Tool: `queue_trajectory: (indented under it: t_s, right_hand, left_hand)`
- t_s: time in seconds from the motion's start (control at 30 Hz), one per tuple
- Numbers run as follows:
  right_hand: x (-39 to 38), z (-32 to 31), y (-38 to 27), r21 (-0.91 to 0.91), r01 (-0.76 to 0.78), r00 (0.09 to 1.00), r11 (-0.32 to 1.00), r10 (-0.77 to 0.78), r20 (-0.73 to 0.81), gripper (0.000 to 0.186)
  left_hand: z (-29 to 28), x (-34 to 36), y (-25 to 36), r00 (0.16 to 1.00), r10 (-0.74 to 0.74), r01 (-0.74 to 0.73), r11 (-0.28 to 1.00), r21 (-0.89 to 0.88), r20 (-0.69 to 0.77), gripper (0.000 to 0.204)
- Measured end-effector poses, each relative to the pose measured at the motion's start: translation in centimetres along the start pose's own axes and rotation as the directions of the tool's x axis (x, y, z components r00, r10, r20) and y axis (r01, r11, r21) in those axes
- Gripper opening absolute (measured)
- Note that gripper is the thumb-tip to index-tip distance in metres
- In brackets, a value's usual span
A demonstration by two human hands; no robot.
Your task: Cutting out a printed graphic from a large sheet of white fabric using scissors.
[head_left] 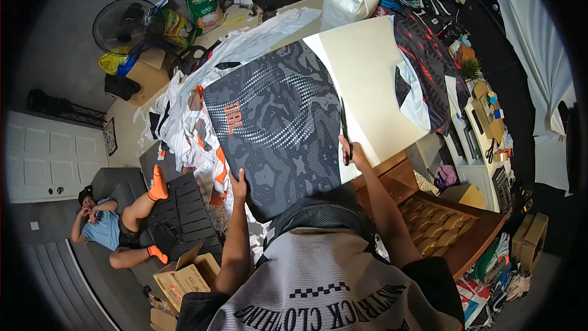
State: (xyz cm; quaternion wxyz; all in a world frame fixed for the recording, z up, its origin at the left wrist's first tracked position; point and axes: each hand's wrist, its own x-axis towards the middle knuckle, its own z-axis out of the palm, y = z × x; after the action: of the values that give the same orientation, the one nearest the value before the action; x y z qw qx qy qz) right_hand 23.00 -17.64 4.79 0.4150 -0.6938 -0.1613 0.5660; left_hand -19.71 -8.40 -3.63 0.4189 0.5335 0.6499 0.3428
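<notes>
A dark grey camouflage-print fabric panel with white dots and orange lettering lies on the cream table in front of me. My left hand grips its near left edge, thumb on top and the other fingers mostly hidden. In my right hand is a pair of black scissors, the blades pointing away from me along the panel's right edge. A strip of white material shows beside that edge.
White and orange scraps hang off the table's left side. Another dark red-marked fabric piece lies at the far right. A brown tufted chair stands at my right, an open cardboard box at my left. A person reclines on a grey sofa.
</notes>
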Motion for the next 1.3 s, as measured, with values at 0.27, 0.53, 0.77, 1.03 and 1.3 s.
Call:
queue_trajectory:
  t_s: [0.27,0.53,0.77,1.03,1.3]
  right_hand:
    - [0.3,-0.3,-0.4,-0.081,-0.006,0.999,0.997,0.003,-0.034,0.061]
    - [1.3,-0.5,-0.1,-0.080,-0.019,0.999,0.997,0.016,-0.042,0.059]
    - [1.2,-0.7,-0.1,-0.050,0.008,0.999,0.999,-0.010,-0.035,0.058]
    - [1.0,-1.3,-0.4,-0.050,0.003,0.999,0.999,-0.005,-0.036,0.057]
    - [0.8,-1.7,-0.6,-0.080,0.005,0.999,0.997,-0.008,-0.042,0.057]
  left_hand:
    - [-0.3,0.7,-1.4,0.998,-0.067,0.065,0.988,0.138,0.009,0.060]
    - [-0.2,1.0,-1.8,0.997,-0.071,0.070,0.996,0.046,0.019,0.060]
    - [-0.1,0.5,-1.4,0.999,-0.023,0.024,1.000,-0.014,0.046,0.057]
    - [0.0,0.3,-1.1,0.999,-0.019,0.019,1.000,-0.018,0.034,0.056]
    - [0.0,0.5,-1.4,0.999,-0.027,0.027,1.000,-0.002,0.020,0.056]
